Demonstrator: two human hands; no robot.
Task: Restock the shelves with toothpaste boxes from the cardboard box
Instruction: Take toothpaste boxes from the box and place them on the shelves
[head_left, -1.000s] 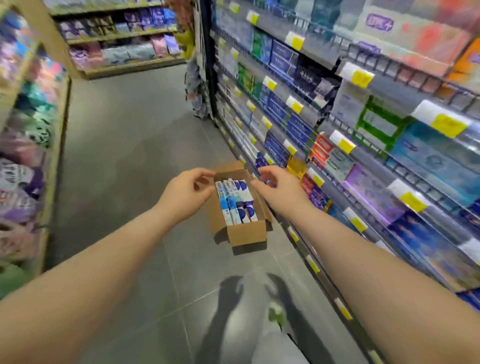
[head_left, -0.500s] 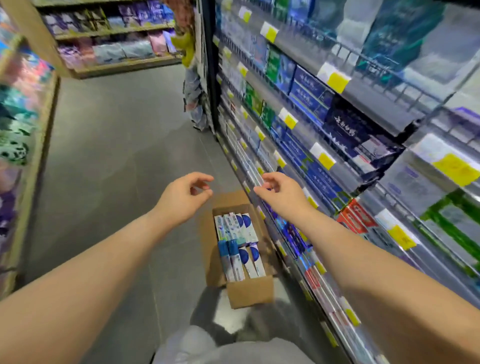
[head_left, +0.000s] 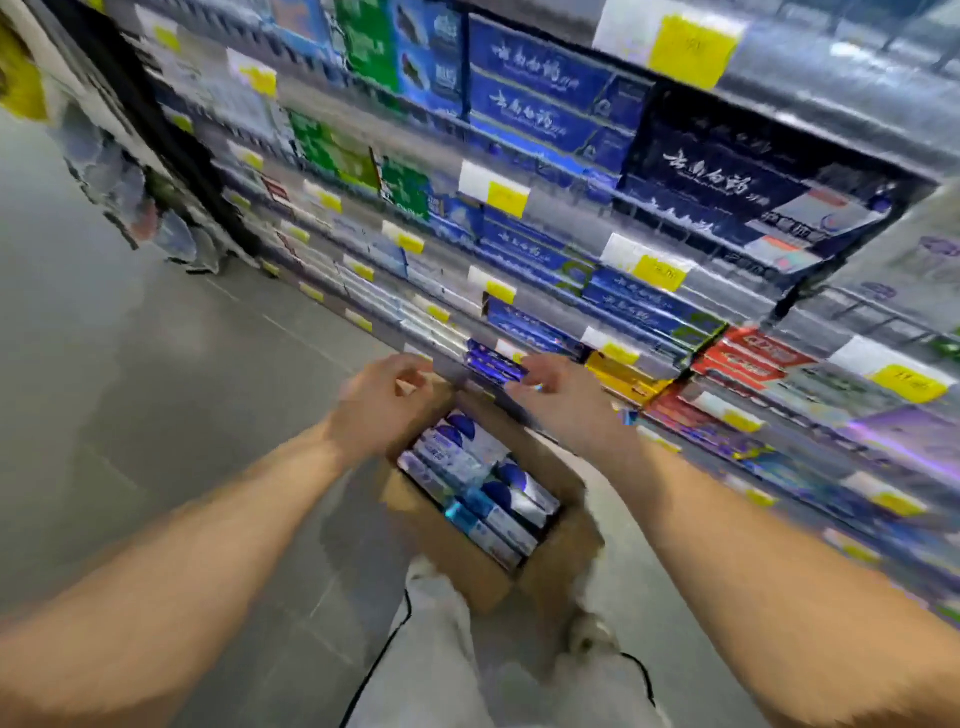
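An open cardboard box (head_left: 470, 574) stands on the grey floor against the foot of the shelving. Several white-and-blue toothpaste boxes (head_left: 480, 480) lie packed in it side by side. My left hand (head_left: 384, 408) hovers over the box's far left corner, fingers spread and curled, holding nothing. My right hand (head_left: 563, 397) hangs over the far right corner, close to dark blue boxes (head_left: 493, 364) on a low shelf, and looks empty too. The whole frame is blurred by motion.
Tall shelving (head_left: 571, 218) with blue, green, red and yellow toothpaste boxes and yellow price tags fills the right side. Another person (head_left: 130, 202) stands far down the aisle at left. My light trousers (head_left: 441, 654), a shoe (head_left: 592, 631) and a black cable lie below the box.
The view has swung right and down toward the shelves. Both hands have dropped closer to the box's far end. The box stays on the floor.
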